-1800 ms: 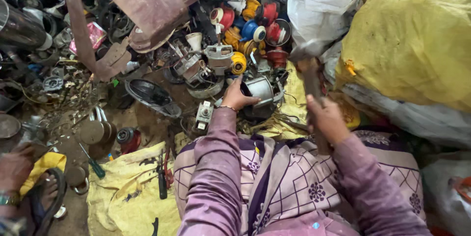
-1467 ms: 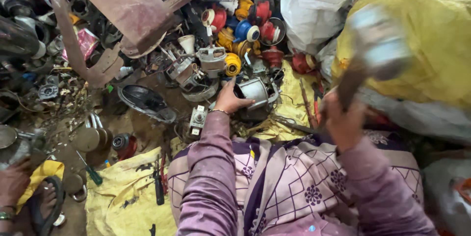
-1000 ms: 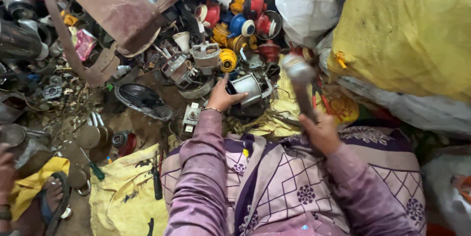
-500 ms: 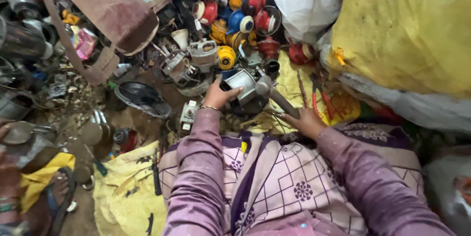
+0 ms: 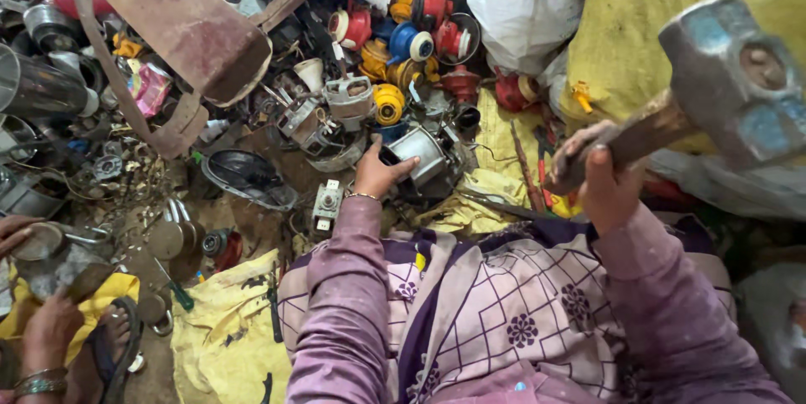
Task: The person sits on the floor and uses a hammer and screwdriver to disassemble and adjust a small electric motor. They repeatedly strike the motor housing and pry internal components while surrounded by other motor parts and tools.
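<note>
Your right hand (image 5: 598,175) is closed around the wooden handle of one heavy hammer (image 5: 732,81), its grey steel head raised at the right, above a big yellow sack (image 5: 663,1). Your left hand (image 5: 379,174) grips one small silver motor housing (image 5: 418,152) that sits on the floor just beyond your knees, in the middle of the scrap heap. Beyond it lie one more grey motor (image 5: 348,102) and a cluster of red, yellow and blue plastic spools; I can't count those reliably. One white sack (image 5: 525,1) stands at the far side. At the near left, another person's two hands (image 5: 46,328) hold a metal piece (image 5: 59,261), and one green-handled screwdriver (image 5: 175,286) lies nearby.
</note>
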